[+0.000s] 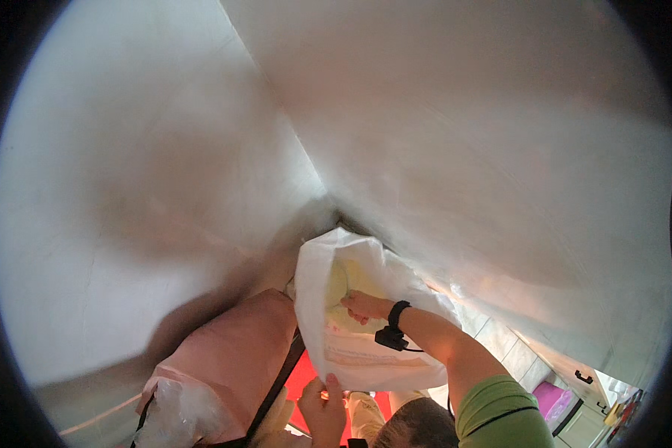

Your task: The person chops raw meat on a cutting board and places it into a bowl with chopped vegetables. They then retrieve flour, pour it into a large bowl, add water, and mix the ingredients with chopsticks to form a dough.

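A tall white woven sack (pixel 316 291) stands gaping before me, close to a corner of pale walls. Pale yellow loose stuff (pixel 364 274) lies inside it; I cannot tell what kind. My right hand (pixel 367 308) reaches deep into the sack, fingers curled on the edge of a round, see-through vessel (pixel 337 285), whose full shape is hard to make out. A black strap with a small black device (pixel 391 337) circles that wrist. At the sack's near rim, my left hand (pixel 322 409) pinches the material between thumb and fingers.
To the left leans a pink sack (pixel 229 358) with clear plastic (pixel 179 417) at its near end. Pale walls (pixel 453 168) rise close ahead. Red material (pixel 302 386) shows below. Tiled floor (pixel 495 339), a purple bag (pixel 551 400) and cabinets with black handles (pixel 583 377) lie right.
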Motion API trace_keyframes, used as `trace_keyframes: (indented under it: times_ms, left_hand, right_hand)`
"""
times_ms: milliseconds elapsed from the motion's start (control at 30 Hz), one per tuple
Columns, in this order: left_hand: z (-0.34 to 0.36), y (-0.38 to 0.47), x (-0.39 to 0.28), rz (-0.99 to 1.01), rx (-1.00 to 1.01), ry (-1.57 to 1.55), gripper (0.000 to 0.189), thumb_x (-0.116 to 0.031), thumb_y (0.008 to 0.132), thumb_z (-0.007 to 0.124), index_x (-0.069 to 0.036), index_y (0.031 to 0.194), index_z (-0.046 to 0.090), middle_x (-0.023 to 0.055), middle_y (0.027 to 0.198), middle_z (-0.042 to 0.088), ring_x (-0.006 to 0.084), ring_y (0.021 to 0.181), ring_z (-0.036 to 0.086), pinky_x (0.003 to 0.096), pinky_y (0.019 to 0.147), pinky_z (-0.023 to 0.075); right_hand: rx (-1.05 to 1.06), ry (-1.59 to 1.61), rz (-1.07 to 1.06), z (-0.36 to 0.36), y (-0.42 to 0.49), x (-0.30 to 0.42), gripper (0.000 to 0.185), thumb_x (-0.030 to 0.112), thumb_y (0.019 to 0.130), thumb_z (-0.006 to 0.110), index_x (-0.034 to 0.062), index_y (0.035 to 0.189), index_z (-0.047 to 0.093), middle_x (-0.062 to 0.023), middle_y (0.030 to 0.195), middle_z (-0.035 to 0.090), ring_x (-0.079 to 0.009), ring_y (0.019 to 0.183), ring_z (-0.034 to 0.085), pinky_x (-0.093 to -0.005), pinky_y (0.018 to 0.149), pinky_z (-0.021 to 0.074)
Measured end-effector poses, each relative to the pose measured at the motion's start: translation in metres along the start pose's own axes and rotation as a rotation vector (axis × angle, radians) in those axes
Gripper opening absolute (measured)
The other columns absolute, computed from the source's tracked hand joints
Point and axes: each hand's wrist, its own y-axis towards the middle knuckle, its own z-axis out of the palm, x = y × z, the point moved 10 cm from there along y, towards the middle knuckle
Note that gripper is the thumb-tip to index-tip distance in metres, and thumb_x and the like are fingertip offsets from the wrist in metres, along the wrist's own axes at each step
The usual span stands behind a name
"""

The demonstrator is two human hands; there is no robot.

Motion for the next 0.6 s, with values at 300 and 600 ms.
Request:
trace_keyframes:
  times_ms: [300,600]
  left_hand:
    - [-0.032,0.042,0.01,-0.036,-0.027,-0.154,0.031,-0.018,0.096,0.053,0.005,0.076,0.058,0.0084,0.06,0.057,0.0116,0.054,0.052,0.0303,0.051,0.0411]
    - [-0.064,0.053,0.005,0.106,-0.01,-0.045,0.036,-0.025,0.096,0.052,0.003,0.073,0.056,0.0145,0.06,0.058,0.0244,0.054,0.056,0.0374,0.053,0.0419]
  right_hand:
    - [0.01,-0.011,-0.102,0.02,-0.063,0.093,0.038,0.035,0.101,0.041,0.0079,0.074,0.044,0.0001,0.05,0.037,-0.0125,0.035,0.034,-0.0284,0.036,0.0327]
    - [0.062,-0.087,0.082,0.039,-0.145,0.125,0.036,0.04,0.1,0.042,0.0099,0.08,0.045,0.0043,0.054,0.032,-0.0106,0.04,0.029,-0.0267,0.035,0.0251]
